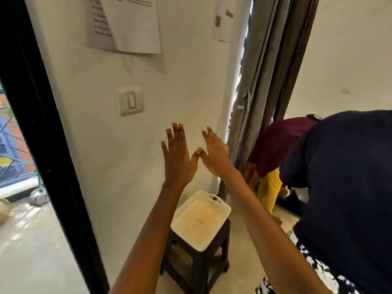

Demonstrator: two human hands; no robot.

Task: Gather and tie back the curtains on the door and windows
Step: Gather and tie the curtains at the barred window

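Curtain (pixel 263 81) hangs loose by wall. Left hand (pixel 178 158), right hand (pixel 216 153) both flat, fingers spread, empty. Advice: reach right, bunch folds evenly before tying.

basket (pixel 200 221) on stool (pixel 199 262); curtain (pixel 269 81) right of wall switch (pixel 130 100).

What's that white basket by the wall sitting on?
The white basket rests on a dark stool and covers most of its seat. The stool's legs show below. The seat top is hidden by the basket, so anything between them cannot be seen.
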